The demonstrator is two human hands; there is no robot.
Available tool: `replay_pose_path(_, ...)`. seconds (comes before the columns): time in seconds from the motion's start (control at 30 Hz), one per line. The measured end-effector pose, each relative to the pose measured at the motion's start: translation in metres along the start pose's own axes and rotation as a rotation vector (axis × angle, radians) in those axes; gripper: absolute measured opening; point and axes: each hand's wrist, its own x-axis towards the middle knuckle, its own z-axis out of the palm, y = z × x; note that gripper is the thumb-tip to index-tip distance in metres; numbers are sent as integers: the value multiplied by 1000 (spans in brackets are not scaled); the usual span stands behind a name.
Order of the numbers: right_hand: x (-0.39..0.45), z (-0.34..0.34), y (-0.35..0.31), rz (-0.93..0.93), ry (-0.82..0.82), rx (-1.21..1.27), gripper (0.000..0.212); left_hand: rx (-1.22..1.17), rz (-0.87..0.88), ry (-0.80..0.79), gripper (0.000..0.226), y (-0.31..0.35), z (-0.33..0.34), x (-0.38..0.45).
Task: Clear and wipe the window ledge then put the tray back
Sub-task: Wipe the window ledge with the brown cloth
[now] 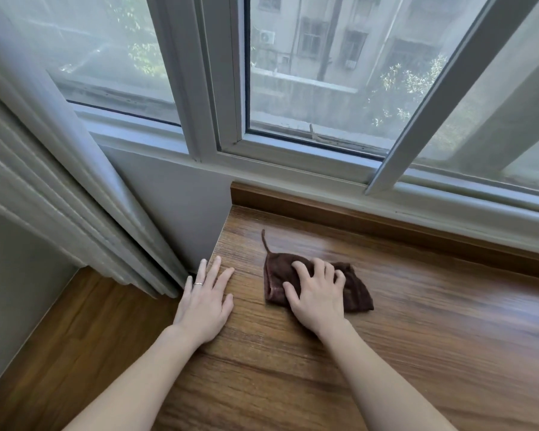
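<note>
On the bare wood ledge (pixel 402 306), her right hand (pixel 316 295) presses spread fingers onto the brown cloth (pixel 360 292) while the left hand (pixel 204 301) rests flat beside it; I'd wipe with overlapping strokes into the corner, tray unseen.

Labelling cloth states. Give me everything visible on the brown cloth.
The brown cloth is dark, plush, towel-like, folded into a rough flat wedge on the wooden ledge. A thin loop or cord sticks out from its far-left corner toward the window. The right hand lies spread on top, pressing it down and covering its middle.
</note>
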Motion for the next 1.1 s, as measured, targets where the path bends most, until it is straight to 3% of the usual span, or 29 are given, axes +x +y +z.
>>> replay_pose_path(0.3,-109,-1,-26,18,19,84,44,241,153,60,59,17,6,-18)
replay_pose_path(0.67,-221,-1,-56,74,13,147,46,219,198,32,74,19,8,-23)
replay_pose_path(1.1,-234,8,-56,42,73,83,39,174,210,58,70,26,3,-12)
